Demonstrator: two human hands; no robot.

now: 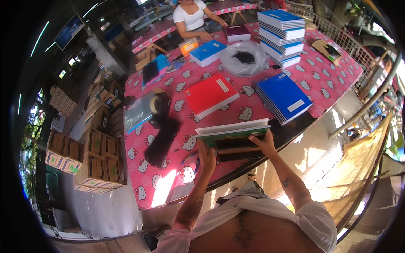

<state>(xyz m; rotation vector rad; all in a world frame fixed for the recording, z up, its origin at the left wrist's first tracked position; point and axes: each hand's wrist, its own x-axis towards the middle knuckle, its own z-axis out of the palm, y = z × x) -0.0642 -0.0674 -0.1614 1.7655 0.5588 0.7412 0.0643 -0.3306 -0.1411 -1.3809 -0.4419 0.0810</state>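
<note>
At the table's near edge, a green-covered notebook (236, 134) stands tilted on edge with its white pages upward. My left hand (206, 157) is closed on its left end. My right hand (265, 143) grips the right end, thumb on the near cover and fingers hidden behind. Below the notebook lies a dark, flat piece (238, 155), partly covered. Just beyond is a red notebook stack (212, 95). Blue notebooks (283, 97) lie stacked to the right. A pen-like item (190, 157) lies close to my left hand.
Left on the pink patterned table (139, 177) are a tape dispenser (158, 105), a black strip bundle (162, 143) and clear plastic sleeves (139, 109). Farther back stand a tall notebook stack (281, 38) and a plastic bag roll (244, 58). A person (192, 19) works across the table.
</note>
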